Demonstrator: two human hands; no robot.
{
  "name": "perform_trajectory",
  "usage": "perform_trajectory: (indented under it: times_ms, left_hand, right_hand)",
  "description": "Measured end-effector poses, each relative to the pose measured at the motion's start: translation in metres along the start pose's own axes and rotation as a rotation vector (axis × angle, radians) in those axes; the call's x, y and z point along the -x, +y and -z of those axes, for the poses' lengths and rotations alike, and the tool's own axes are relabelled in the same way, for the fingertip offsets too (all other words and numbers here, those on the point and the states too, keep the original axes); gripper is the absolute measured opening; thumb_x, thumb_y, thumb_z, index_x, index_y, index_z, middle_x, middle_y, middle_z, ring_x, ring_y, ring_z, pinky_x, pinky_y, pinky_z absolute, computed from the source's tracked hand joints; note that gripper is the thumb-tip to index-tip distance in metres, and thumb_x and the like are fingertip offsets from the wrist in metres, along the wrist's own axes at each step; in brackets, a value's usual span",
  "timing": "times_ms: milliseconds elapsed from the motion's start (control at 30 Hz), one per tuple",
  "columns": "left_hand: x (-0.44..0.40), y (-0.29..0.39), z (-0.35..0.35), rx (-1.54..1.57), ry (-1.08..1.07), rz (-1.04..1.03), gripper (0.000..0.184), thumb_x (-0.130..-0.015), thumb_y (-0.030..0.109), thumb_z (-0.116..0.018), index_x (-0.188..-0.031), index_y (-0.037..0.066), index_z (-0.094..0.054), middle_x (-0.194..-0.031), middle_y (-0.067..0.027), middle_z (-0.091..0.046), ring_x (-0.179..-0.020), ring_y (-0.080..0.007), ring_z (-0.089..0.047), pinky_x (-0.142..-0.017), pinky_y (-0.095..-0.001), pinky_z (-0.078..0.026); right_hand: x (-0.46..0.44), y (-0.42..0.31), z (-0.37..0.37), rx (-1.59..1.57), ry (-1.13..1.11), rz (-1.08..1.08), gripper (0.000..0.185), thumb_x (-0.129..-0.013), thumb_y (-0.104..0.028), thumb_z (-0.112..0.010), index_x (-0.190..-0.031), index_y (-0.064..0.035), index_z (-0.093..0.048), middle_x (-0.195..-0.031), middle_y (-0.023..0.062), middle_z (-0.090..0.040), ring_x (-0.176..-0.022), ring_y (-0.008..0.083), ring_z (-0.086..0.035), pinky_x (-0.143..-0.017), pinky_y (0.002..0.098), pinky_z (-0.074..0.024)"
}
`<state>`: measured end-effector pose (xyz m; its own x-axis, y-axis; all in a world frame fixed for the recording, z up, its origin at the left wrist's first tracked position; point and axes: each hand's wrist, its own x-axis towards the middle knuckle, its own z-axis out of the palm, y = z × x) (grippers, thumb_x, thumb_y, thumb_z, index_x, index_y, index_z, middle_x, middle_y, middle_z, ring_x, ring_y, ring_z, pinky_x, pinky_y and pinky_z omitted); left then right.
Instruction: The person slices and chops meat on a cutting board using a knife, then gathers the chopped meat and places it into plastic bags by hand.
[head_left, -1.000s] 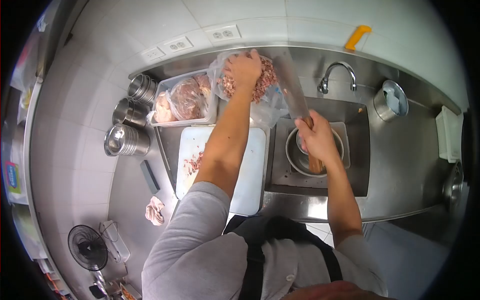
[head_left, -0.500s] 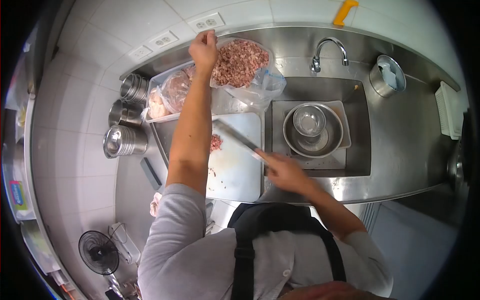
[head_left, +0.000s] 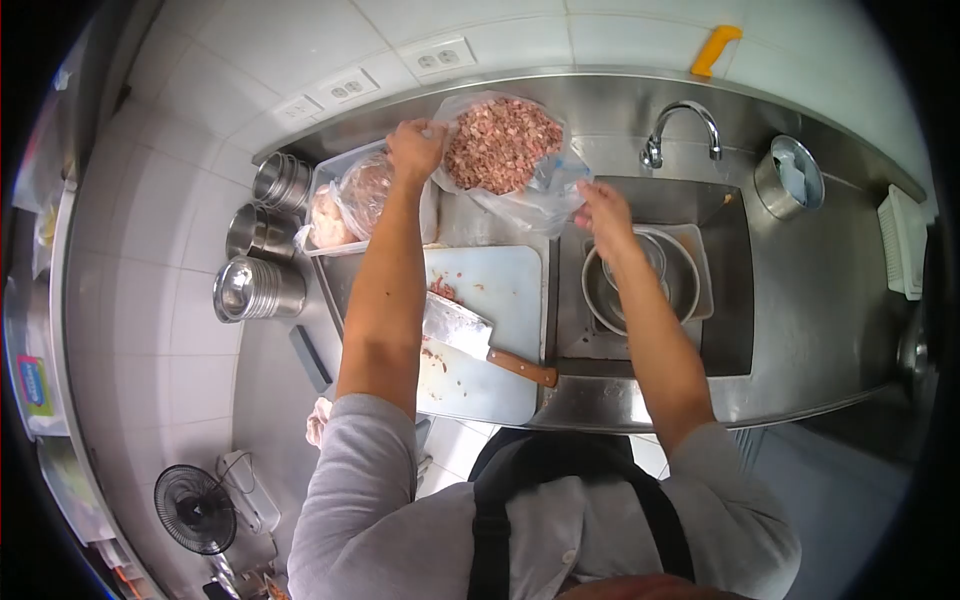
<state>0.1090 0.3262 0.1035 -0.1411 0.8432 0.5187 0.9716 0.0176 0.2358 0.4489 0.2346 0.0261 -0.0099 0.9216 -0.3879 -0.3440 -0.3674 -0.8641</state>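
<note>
A clear plastic bag [head_left: 540, 212] full of chopped meat [head_left: 503, 145] lies open at the back of the steel counter. My left hand [head_left: 415, 150] is closed on its left edge, fingers pinched together. On the opposite side, my right hand [head_left: 604, 212] grips the loose plastic of the same bag near the sink. Below them a cleaver [head_left: 458, 326] with a wooden handle rests on the white cutting board [head_left: 490, 400], partly hidden by my left forearm. Small bits of chopped meat [head_left: 444, 289] lie beside its blade.
A white tub [head_left: 425, 222] with bagged meat stands left of the open bag. The sink [head_left: 725, 330] holds a metal bowl [head_left: 610, 312]. Behind it rises a faucet [head_left: 683, 118]. Steel containers [head_left: 262, 290] line the left side; a metal pot [head_left: 776, 190] stands at right.
The cleaver was in my right hand and now lies on the board. My right hand has moved up to the bag's right side. My left hand has come down onto its left edge.
</note>
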Motion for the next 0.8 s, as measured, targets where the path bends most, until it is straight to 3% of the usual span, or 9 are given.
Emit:
perform_trajectory:
  times_ms: [67,167,200,333,433,533,633,800]
  left_hand:
    - [-0.021,-0.001,0.015,0.382,-0.15,0.134,0.04,-0.1,0.034,-0.072,-0.121,0.0,-0.077,-0.098,-0.016,-0.079,-0.093,-0.0349,-0.075,-0.088,-0.0407,-0.057]
    - [-0.042,0.018,0.053,0.635,-0.159,0.231,0.035,-0.102,0.031,-0.069,-0.111,-0.003,-0.077,-0.09,-0.0119,-0.079,-0.085,-0.0256,-0.072,-0.082,-0.0367,-0.055]
    - [-0.049,0.027,0.06,0.95,-0.126,0.341,0.034,-0.104,0.028,-0.067,-0.097,-0.003,-0.077,-0.088,-0.0096,-0.077,-0.081,-0.0179,-0.067,-0.077,-0.0341,-0.053]
    - [-0.076,0.03,0.083,0.974,-0.137,0.351,0.028,-0.104,0.022,-0.067,-0.089,0.0,-0.074,-0.093,-0.0103,-0.077,-0.082,-0.0163,-0.065,-0.071,-0.0328,-0.049]
    - [-0.078,0.017,0.094,1.006,-0.215,0.47,0.024,-0.108,0.022,-0.061,-0.103,0.002,-0.072,-0.102,-0.0088,-0.076,-0.093,-0.0154,-0.069,-0.074,-0.0297,-0.047]
    - [-0.077,0.016,0.113,1.237,-0.352,0.505,0.022,-0.11,0.019,-0.057,-0.101,0.006,-0.071,-0.1,-0.0084,-0.076,-0.093,-0.0151,-0.07,-0.069,-0.0291,-0.042]
    - [-0.075,0.039,0.126,1.294,-0.316,0.469,0.023,-0.113,0.017,-0.052,-0.103,0.006,-0.071,-0.104,-0.0101,-0.077,-0.095,-0.017,-0.072,-0.069,-0.0291,-0.042]
    - [-0.074,0.068,0.145,1.368,-0.199,0.461,0.024,-0.115,0.014,-0.048,-0.118,-0.003,-0.065,-0.113,-0.0155,-0.078,-0.108,-0.0219,-0.075,-0.085,-0.0363,-0.051]
  right_hand:
    - [-0.011,-0.045,-0.017,-0.008,-0.05,0.197,0.018,-0.108,-0.026,-0.068,-0.113,-0.0085,-0.069,-0.103,0.001,-0.069,-0.091,0.0139,-0.065,-0.08,0.0325,-0.0535]
    - [-0.012,-0.106,-0.045,0.012,-0.193,0.365,0.013,-0.108,-0.02,-0.067,-0.113,-0.0078,-0.069,-0.103,0.0016,-0.071,-0.092,0.013,-0.065,-0.081,0.0316,-0.0521]
    - [-0.011,-0.122,-0.056,0.039,-0.253,0.401,0.012,-0.108,-0.019,-0.067,-0.113,-0.0076,-0.069,-0.104,0.0017,-0.071,-0.092,0.0127,-0.065,-0.082,0.0312,-0.0517]
    - [0.006,-0.16,-0.113,0.139,-0.307,0.433,0.012,-0.107,-0.014,-0.068,-0.11,-0.0028,-0.068,-0.098,0.0038,-0.071,-0.089,0.0124,-0.063,-0.078,0.0306,-0.0509]
    - [0.009,-0.176,-0.143,0.185,-0.248,0.454,0.01,-0.106,-0.011,-0.066,-0.108,-0.0015,-0.068,-0.095,0.0051,-0.071,-0.083,0.0129,-0.063,-0.071,0.0307,-0.0504]
    - [-0.007,-0.185,-0.156,0.095,-0.202,0.455,0.011,-0.102,-0.006,-0.066,-0.106,0.0023,-0.072,-0.095,0.0088,-0.073,-0.084,0.0164,-0.066,-0.069,0.0329,-0.0516]
    - [-0.021,-0.204,-0.16,0.061,-0.132,0.465,0.011,-0.1,-0.003,-0.064,-0.105,0.0024,-0.072,-0.093,0.0089,-0.072,-0.08,0.0177,-0.066,-0.067,0.0334,-0.0519]
    - [-0.037,-0.237,-0.149,-0.043,-0.18,0.45,0.007,-0.101,-0.003,-0.065,-0.104,0.001,-0.07,-0.088,0.008,-0.07,-0.073,0.0175,-0.064,-0.062,0.0343,-0.0507]
